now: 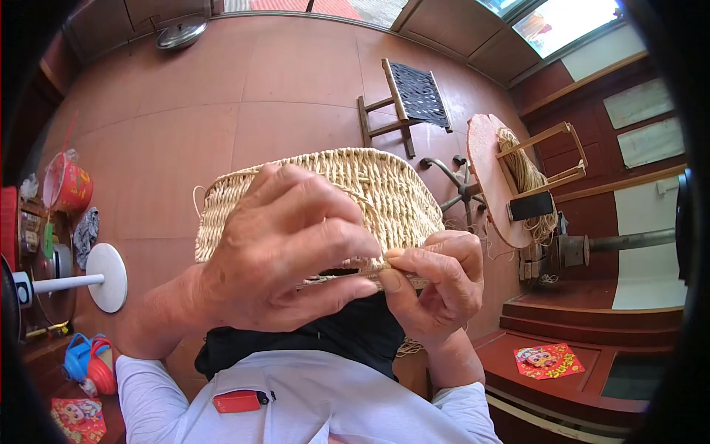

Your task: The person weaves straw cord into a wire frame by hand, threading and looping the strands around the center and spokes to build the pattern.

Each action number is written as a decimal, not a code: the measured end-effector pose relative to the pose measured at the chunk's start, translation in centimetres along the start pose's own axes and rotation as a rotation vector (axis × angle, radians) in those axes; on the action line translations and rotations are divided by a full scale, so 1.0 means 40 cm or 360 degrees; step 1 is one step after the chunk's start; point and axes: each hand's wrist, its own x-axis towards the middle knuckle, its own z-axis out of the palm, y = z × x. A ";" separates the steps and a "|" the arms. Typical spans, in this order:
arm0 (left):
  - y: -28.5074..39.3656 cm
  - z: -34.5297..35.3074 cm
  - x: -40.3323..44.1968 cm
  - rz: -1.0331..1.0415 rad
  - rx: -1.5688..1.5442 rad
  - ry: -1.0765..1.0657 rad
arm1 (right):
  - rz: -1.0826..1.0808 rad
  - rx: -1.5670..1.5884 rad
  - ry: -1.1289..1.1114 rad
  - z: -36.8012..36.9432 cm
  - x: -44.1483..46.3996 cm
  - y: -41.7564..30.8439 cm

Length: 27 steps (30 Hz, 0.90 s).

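A pale woven straw basket (325,166) lies across my lap, its near edge partly hidden behind my hands. My right hand (440,285) is closed in a pinch at that edge, with a short end of straw cord (385,255) at its thumb and forefinger. My left hand (288,244) is over the basket's near left part, fingers curved, its thumb and forefinger apart. Both fingertips of that hand come close to the pinched cord. A thin loop of strand sticks out at the basket's left side.
A stool with a black woven seat (419,94) stands ahead. To the right, a round pinkish table (484,159) carries coiled cord (520,163), a wooden frame (580,152) and a dark phone-like slab (532,206). A red bucket (68,185) and white round stand (107,277) are at left.
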 end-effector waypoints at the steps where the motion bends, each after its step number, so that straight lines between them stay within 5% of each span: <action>1: -0.001 0.003 0.000 0.0005 0.0002 -0.0009 | -0.0003 0.0012 0.0012 0.002 0.000 0.002; 17: -0.052 0.014 0.045 0.0174 0.0138 -0.0103 | -0.0053 -0.0014 0.0018 0.009 0.007 0.029; 27: -0.094 0.023 0.101 0.0167 -0.0204 -0.0529 | -0.0041 -0.0013 0.0022 0.023 0.015 0.022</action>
